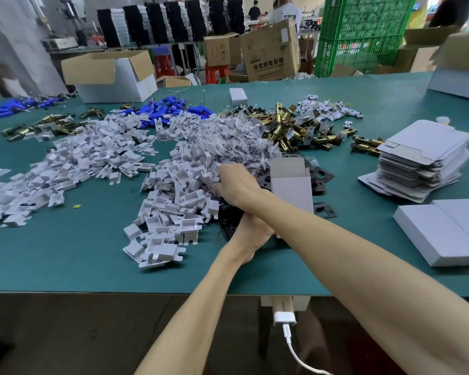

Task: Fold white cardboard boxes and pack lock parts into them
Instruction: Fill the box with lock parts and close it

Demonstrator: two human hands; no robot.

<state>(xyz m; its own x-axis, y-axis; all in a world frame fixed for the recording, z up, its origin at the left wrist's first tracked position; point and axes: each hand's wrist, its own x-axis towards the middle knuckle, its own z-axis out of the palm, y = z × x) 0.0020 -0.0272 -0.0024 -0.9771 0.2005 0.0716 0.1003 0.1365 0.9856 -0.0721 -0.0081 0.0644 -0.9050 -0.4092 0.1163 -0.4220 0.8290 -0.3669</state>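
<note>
Box upright, top open, on counter. Left hand at its base, fingers hidden under right forearm: grip unknown. Right hand, fingers bent, digs into clips; hold unclear. Risk: crossing forearm tips box, or 2 clips lift together.

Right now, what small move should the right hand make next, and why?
Probably pinch one piece from the pile of white plastic pieces and carry it to the box. The right hand reaches into that pile, and the left hand holds the box, open on top.
</note>
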